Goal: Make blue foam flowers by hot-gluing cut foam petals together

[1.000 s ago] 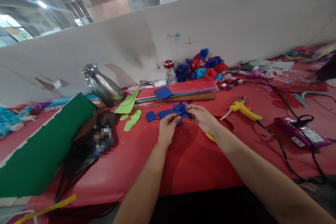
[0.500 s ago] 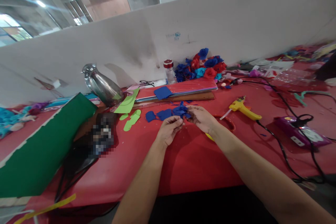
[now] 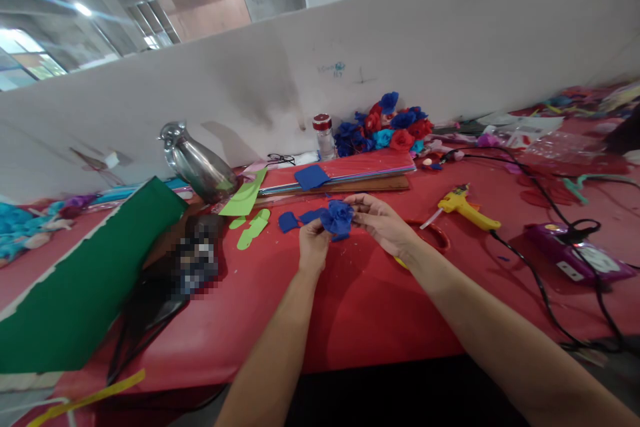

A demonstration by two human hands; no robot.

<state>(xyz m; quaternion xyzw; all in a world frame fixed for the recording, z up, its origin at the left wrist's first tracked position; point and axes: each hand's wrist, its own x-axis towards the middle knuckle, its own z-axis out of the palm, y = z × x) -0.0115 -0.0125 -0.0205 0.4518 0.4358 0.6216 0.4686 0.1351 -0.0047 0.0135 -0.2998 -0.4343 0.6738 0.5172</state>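
A blue paper flower (image 3: pixel 337 218) with ruffled petals is held between my two hands, above the red table. My left hand (image 3: pixel 313 245) is closed on its left lower side. Pinched at the flower's right edge are the fingers of my right hand (image 3: pixel 380 221). Just behind and to the left lie blue paper pieces (image 3: pixel 289 221), partly covered by the flower and my left hand. Under my right forearm, scissors (image 3: pixel 439 237) with a red-orange handle are mostly hidden. A yellow glue gun (image 3: pixel 467 208) lies right of my right hand.
Green paper cutouts (image 3: pixel 253 229) lie left of my hands. Behind are a stack of coloured sheets (image 3: pixel 370 163), a glass jar (image 3: pixel 325 137), a pile of paper flowers (image 3: pixel 395 127) and a steel jug (image 3: pixel 197 163). A purple power strip (image 3: pixel 577 253) with black cords sits right; a green board (image 3: pixel 90 280) left.
The blue flower has turned so its ruffled face shows, and it sits slightly nearer and left. My left hand has moved up and now grips its left side.
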